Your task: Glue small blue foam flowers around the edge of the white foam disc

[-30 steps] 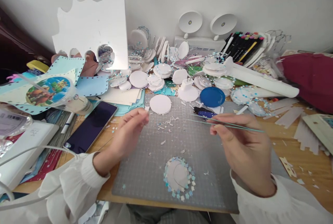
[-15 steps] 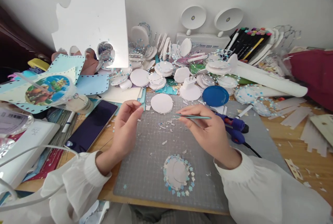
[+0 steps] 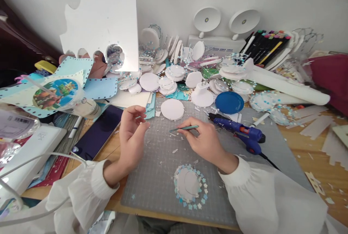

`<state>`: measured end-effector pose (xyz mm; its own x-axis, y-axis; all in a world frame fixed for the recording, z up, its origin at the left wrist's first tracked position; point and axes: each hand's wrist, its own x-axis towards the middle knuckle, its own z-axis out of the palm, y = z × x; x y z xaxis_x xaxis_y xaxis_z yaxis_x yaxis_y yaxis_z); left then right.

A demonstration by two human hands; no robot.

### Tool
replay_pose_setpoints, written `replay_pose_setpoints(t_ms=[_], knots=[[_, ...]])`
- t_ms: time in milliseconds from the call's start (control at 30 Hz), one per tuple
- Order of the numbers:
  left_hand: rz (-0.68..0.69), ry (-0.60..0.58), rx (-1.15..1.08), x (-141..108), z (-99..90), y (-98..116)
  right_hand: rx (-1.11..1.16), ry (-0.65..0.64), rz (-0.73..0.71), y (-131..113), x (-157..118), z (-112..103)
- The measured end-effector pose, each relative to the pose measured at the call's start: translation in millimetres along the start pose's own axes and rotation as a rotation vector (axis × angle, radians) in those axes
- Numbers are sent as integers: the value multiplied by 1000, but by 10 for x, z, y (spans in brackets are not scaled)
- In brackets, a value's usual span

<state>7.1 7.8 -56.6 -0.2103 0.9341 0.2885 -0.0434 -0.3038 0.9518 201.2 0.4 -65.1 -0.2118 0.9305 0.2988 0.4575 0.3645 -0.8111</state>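
Observation:
Above the grey cutting mat [image 3: 152,183], my right hand [image 3: 203,141] pinches a pair of greenish tweezers [image 3: 191,127], whose tips point left, close over small white scraps. My left hand [image 3: 132,138] is raised at the mat's left side, fingers curled and thumb apart, with nothing visible in it. A plain white disc [image 3: 172,109] lies just beyond the tweezers. Nearer me, a round white piece [image 3: 187,182] is ringed by strings of little blue and cream stars. To the right of my right hand lies a blue glue gun [image 3: 239,128].
A blue lid [image 3: 229,102] sits behind the glue gun. White discs and star strings [image 3: 174,72] crowd the back beneath a white lamp [image 3: 208,20]. On the left are a phone [image 3: 98,132], a lidded cup [image 3: 58,94] and a white cable [image 3: 43,154].
My right hand has moved left and nearer me with the tweezers, uncovering the glue gun. My left hand stays in about the same place. The whole view has shifted slightly.

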Motion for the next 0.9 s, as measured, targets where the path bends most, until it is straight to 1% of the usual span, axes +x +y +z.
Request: replay_pose_setpoints(t_ms=[100,200,267,333,433,567,700,900], knots=[[-17,-9,30,-11,-2,7,19,38,-6,-28,-6,-27],[-26,-22,93,-22,4,16,36,113,-16,-102,-25,-128],[-3,-43,125,-33,13,17,53,168,-37,-149,-46,-203],[31,-72,154,-47,21,13,71,197,-50,-166,-72,-245],[47,-100,174,-65,29,1,77,165,-39,-121,-112,-209],[13,-102,186,-69,33,-6,55,100,-27,-24,-132,-65],[27,-107,205,-67,38,8,32,102,-42,6,-109,17],[25,-115,232,-74,38,27,13,93,-2,18,-93,46]])
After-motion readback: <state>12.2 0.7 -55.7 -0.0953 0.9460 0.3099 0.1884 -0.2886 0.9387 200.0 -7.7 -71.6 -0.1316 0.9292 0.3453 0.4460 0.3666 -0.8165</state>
